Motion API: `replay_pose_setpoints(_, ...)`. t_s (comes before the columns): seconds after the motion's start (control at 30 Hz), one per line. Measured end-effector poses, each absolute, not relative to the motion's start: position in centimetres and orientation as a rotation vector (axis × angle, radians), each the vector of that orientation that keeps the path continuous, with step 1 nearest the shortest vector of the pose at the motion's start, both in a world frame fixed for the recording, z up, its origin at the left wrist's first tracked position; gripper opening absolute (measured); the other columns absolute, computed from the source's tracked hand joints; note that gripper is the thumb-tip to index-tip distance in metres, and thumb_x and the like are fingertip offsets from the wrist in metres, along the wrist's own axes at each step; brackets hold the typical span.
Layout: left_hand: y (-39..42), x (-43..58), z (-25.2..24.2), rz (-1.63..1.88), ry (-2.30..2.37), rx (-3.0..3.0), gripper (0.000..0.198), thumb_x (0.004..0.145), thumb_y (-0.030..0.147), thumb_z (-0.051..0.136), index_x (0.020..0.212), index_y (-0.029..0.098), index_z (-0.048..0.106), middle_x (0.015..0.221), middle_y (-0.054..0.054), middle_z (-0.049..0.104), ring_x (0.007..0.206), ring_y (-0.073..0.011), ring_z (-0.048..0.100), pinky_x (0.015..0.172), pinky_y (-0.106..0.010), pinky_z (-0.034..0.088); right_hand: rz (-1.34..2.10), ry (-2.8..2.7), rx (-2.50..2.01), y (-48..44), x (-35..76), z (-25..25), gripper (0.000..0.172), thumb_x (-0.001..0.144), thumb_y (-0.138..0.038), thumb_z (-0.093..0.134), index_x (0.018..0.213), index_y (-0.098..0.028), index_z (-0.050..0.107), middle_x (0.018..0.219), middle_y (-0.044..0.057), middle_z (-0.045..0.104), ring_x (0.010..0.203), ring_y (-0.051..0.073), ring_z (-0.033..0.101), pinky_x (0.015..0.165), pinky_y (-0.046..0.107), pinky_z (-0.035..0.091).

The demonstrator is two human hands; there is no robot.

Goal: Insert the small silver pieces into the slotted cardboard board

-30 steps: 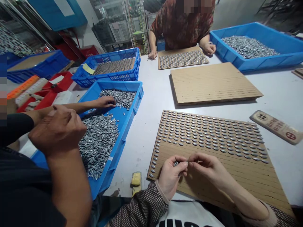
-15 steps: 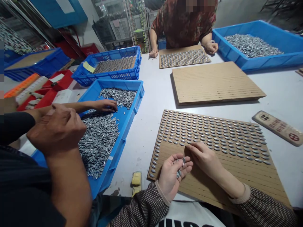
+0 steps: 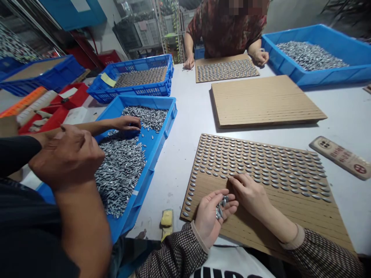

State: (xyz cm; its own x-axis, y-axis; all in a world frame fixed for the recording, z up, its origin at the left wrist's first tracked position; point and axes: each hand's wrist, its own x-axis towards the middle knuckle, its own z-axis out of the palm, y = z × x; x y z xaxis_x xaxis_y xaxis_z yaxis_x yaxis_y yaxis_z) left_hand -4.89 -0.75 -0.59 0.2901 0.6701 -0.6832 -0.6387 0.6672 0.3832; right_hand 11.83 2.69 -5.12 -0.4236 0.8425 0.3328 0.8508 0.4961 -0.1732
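My left hand (image 3: 211, 216) is cupped palm up over the near edge of a slotted cardboard board (image 3: 319, 216), holding several small silver oval pieces (image 3: 220, 204). My right hand (image 3: 249, 193) rests on the board just right of it, its fingertips pinched together at the end of the last filled row (image 3: 261, 181). What they pinch is too small to make out. Rows of the silver pieces fill the far half of the board.
A blue bin (image 3: 162, 127) of loose silver pieces stands to the left, with a neighbouring person's hands (image 3: 126, 123) in and above it. An empty slotted board (image 3: 261, 100) lies beyond mine. Across the table another person works at a filled board (image 3: 226, 69) beside a second blue bin (image 3: 333, 77).
My right hand moved from my left hand forward onto the board's filled row. My left hand opened into a palm-up cup, showing the pieces it holds.
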Motion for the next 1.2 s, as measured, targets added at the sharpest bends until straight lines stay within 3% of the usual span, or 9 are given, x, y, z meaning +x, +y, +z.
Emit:
replay_pose_setpoints(0.3, -1.0, -4.9, -0.5, 0.891, 0.952, 0.065, 0.017, 0.085, 0.020, 0.061, 0.098, 0.013, 0.053, 0.091, -0.012, 0.071, 0.080, -0.0187, 0.070, 0.077, -0.029, 0.054, -0.041, -2.388, -1.424, 2.8, 11.7, -5.2, 0.024, 0.093, -0.011, 0.045, 0.107, -0.013, 0.064, 0.101, 0.012, 0.063, 0.088, 0.020, 0.056, 0.065, 0.027, 0.044)
replay_pose_setpoints(0.57, -1.1, -5.0, -0.8, 0.901, 0.948, 0.163, 0.028, 0.078, 0.027, 0.072, 0.098, 0.009, 0.064, 0.082, -0.007, 0.067, 0.072, -0.0126, 0.065, 0.070, -0.024, 0.052, 0.038, -2.397, -1.452, 3.1, 11.8, -4.6, 0.022, 0.091, -0.010, 0.047, 0.101, -0.016, 0.065, 0.097, 0.009, 0.064, 0.088, 0.021, 0.058, 0.066, 0.027, 0.047)
replay_pose_setpoints(0.67, -1.2, -4.9, -0.8, 0.937, 0.965, 0.189, 0.029, 0.074, 0.026, 0.075, 0.095, 0.008, 0.067, 0.076, -0.004, 0.064, 0.066, -0.0090, 0.060, 0.064, -0.020, 0.048, 0.254, -2.192, -1.439, 2.4, 11.9, -3.7, 0.023, 0.093, -0.016, 0.044, 0.105, -0.018, 0.064, 0.100, 0.010, 0.064, 0.088, 0.020, 0.061, 0.071, 0.029, 0.049)
replay_pose_setpoints(0.83, -1.2, -4.6, -0.7, 0.961, 0.988, 0.189, 0.024, 0.071, 0.025, 0.078, 0.086, 0.014, 0.063, 0.073, -0.001, 0.063, 0.065, -0.0087, 0.058, 0.062, -0.020, 0.046, 0.874, -1.898, -1.330, -0.2, 12.0, -0.8, 0.016, 0.094, -0.027, 0.051, 0.103, -0.021, 0.062, 0.090, 0.005, 0.064, 0.074, 0.015, 0.060, 0.060, 0.026, 0.049)
replay_pose_setpoints(1.07, -0.9, -3.9, -0.7, 0.909, 0.976, 0.283, 0.024, 0.072, 0.029, 0.077, 0.082, 0.013, 0.062, 0.065, 0.000, 0.060, 0.058, -0.0075, 0.054, 0.057, -0.020, 0.043, 1.036, -1.923, -1.309, -1.3, 12.1, 0.9, 0.019, 0.095, -0.027, 0.047, 0.097, -0.021, 0.064, 0.081, 0.004, 0.064, 0.071, 0.015, 0.059, 0.062, 0.026, 0.048)
replay_pose_setpoints(1.2, -0.9, -3.5, -0.8, 0.878, 0.981, 0.361, 0.030, 0.072, 0.031, 0.076, 0.089, 0.008, 0.066, 0.065, -0.002, 0.060, 0.057, -0.0073, 0.052, 0.054, -0.020, 0.043, 1.124, -1.844, -1.382, -1.3, 12.4, 0.4, 0.021, 0.094, -0.031, 0.049, 0.107, -0.021, 0.062, 0.084, 0.003, 0.066, 0.070, 0.014, 0.060, 0.059, 0.024, 0.048)
